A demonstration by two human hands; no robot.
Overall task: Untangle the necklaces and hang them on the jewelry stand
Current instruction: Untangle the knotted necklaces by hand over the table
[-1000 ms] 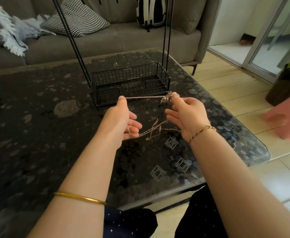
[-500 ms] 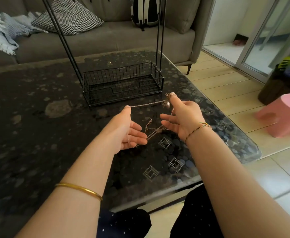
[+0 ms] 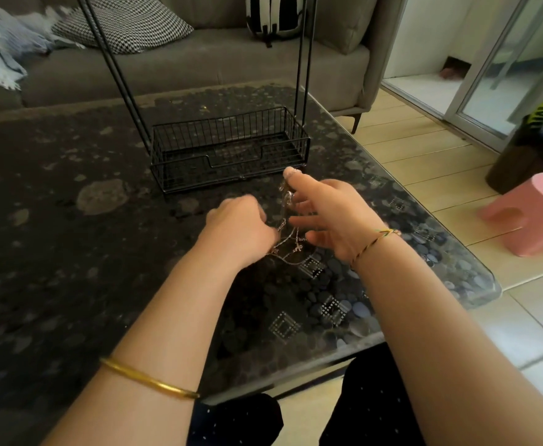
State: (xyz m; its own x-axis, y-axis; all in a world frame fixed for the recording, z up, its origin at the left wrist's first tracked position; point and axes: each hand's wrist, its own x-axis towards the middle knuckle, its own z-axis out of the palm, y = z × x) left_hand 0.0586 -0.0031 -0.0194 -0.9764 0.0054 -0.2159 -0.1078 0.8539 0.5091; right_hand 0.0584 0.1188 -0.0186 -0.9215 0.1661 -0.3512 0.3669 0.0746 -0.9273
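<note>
Left hand point(image 3: 238, 228) is curling around the necklaces point(image 3: 287, 243) mid-frame, right hand point(image 3: 328, 217) is pinching them higher, other fingers splayed. Tugging apart is risking cinching the knot tighter, imo.

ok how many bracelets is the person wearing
2: a gold bangle on the left forearm and a braided thread bracelet on the right wrist. No others show in this view.

Gold bangle point(image 3: 149, 379), braided bracelet point(image 3: 374, 243), dotted trousers point(image 3: 373, 410)
</note>
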